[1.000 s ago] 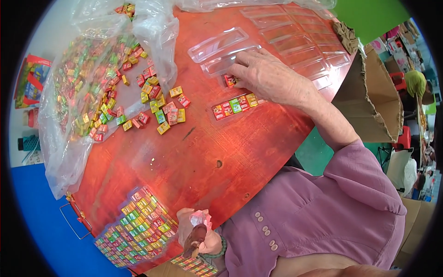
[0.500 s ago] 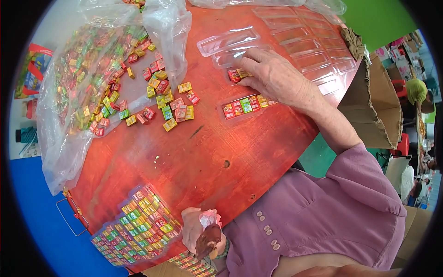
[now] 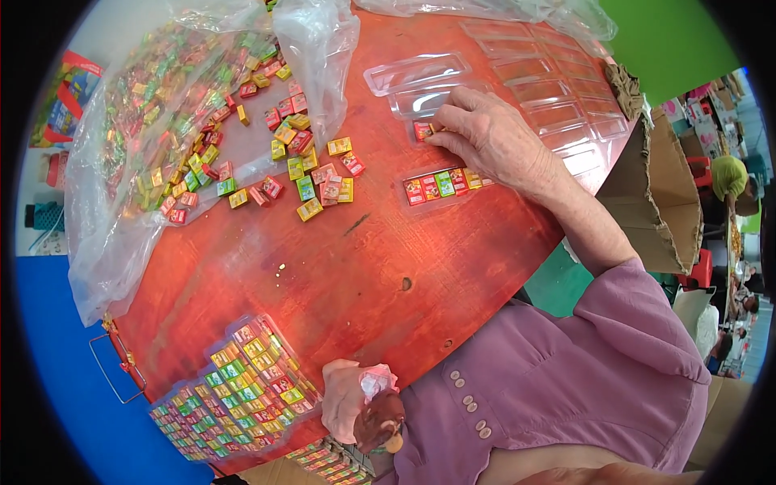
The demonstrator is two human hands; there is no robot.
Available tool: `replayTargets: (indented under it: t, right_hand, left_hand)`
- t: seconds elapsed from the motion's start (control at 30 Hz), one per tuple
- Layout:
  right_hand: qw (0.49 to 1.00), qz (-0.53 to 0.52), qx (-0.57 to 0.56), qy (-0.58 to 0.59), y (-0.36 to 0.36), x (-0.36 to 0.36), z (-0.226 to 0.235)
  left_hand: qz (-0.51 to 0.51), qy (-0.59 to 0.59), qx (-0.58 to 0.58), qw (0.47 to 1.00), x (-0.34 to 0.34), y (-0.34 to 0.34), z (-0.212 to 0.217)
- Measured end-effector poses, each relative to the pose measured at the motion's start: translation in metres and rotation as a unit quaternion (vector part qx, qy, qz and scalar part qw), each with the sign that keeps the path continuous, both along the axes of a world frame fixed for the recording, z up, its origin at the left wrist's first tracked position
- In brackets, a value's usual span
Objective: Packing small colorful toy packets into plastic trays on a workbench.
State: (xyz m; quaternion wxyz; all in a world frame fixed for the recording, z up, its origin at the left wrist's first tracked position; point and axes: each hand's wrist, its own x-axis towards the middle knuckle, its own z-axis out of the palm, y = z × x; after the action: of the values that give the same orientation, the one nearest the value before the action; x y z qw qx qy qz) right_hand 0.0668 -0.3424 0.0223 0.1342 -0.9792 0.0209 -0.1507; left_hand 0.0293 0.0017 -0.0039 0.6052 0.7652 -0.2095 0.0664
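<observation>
My right hand [image 3: 493, 141] reaches over the table with thumb and fingers pinched at a small red box [image 3: 423, 130], apparently a candy pack, in a clear plastic tray [image 3: 416, 101]. The fingers hide what lies beside that box. Just nearer, a second clear tray [image 3: 432, 206] holds a row of red, green and yellow boxes, partly under my hand. Low in the middle, my left hand [image 3: 341, 398] is closed around a crumpled pink wrapper [image 3: 377, 380]. Out of the wrapper sticks a brown chocolate-coated snack [image 3: 378, 422] with a pale tip.
Loose candy boxes [image 3: 307, 182] spill from a large clear plastic bag [image 3: 101, 234] at the far left. Filled trays [image 3: 234, 388] lie at the near left edge. Empty clear trays [image 3: 541, 73] spread at the far right. An open cardboard box [image 3: 655, 194] stands beyond the right edge.
The view has shifted, so the table things appear farther right. My right fingers have closed in beside the red box and now cover the yellow box next to it.
</observation>
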Motion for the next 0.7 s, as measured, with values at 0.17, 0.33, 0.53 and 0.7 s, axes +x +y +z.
replayTargets:
  t: [0.17,0.33,0.53,0.7]
  right_hand:
    - [1.0,-0.01,-0.005,-0.015,0.002,-0.001,-0.002]
    - [0.999,0.004,0.05,-0.02,0.0,-0.002,-0.003]
    - [0.997,0.055,-0.016,-0.061,-0.006,-0.005,-0.01]
    - [0.991,0.086,-0.073,-0.065,-0.007,-0.005,-0.009]
  left_hand:
    - [-0.041,-0.055,0.005,0.998,0.008,-0.003,-0.004]
    - [-0.111,-0.1,0.004,0.989,0.017,0.003,0.003]
    - [-0.073,-0.041,-0.003,0.996,0.011,0.0,0.009]
    - [-0.085,-0.067,-0.023,0.994,0.013,-0.004,0.008]
